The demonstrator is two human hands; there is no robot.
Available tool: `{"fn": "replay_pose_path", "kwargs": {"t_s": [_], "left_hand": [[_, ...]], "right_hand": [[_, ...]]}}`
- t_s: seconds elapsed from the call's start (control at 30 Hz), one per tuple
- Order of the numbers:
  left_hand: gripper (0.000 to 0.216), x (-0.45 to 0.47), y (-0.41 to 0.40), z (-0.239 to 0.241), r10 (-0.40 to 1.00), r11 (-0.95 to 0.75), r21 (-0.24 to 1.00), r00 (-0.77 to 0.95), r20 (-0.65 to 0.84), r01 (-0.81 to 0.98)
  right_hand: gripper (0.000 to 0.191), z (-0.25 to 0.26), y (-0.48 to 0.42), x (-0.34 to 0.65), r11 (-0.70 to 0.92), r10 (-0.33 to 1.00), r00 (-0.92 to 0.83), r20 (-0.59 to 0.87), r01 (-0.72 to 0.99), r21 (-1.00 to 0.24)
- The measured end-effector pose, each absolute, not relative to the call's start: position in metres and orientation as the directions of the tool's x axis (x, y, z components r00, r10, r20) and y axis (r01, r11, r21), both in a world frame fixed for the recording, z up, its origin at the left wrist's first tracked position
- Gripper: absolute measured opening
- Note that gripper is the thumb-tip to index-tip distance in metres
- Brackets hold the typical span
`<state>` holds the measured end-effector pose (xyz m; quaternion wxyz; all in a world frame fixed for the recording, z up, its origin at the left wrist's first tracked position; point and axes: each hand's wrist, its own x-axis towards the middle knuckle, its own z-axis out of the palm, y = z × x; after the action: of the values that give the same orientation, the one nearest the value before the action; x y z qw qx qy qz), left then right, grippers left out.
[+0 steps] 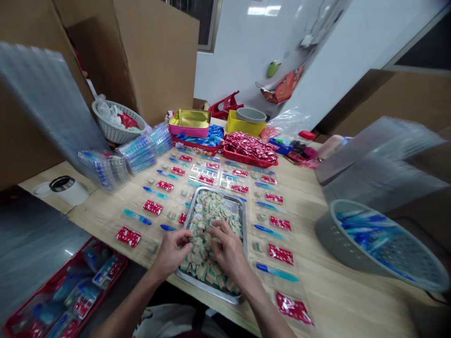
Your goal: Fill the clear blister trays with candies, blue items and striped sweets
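A steel tray (239,206) in front of me holds a heap of small striped sweets (214,209). Both my hands are in the tray. My left hand (172,252) is curled at the tray's left side, its fingertips pinched into the sweets. My right hand (227,248) lies over the heap with fingers bent down among the pieces. What each pinch holds is too small to make out. Around the tray, clear packets lie in rows, each with a red sachet (280,253) and a blue pen-like stick (276,272).
A grey basket (373,244) of blue sticks stands at the right. At the back are a red tray of red sachets (252,149), a gold tin (190,121), a yellow box (244,123) and a white basket (118,123). Stacked clear trays (137,152) sit left. Cardboard boxes surround the table.
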<state>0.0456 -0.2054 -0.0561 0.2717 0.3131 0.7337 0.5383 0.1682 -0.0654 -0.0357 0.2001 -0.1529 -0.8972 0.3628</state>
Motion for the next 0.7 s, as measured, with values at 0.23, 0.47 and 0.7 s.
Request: {"fn": "replay_pose_path", "kwargs": {"t_s": [0.23,0.47,0.7], "left_hand": [[0.020,0.055,-0.207,-0.047,0.806,0.308,0.838,-0.592,0.021,0.450],[0.025,0.056,-0.208,-0.046,0.848,0.370,0.730,-0.529,-0.013,0.575],[0.018,0.056,-0.207,-0.044,0.838,0.375,0.757,-0.545,-0.031,0.535]], "right_hand": [[0.039,-0.051,-0.088,0.164,0.694,0.320,-0.943,0.092,0.167,-0.701],[0.044,-0.060,-0.095,0.162,0.663,0.324,-0.929,0.180,0.087,-0.743],[0.038,-0.053,-0.093,0.162,0.667,0.346,-0.926,0.153,0.128,-0.734]]}}
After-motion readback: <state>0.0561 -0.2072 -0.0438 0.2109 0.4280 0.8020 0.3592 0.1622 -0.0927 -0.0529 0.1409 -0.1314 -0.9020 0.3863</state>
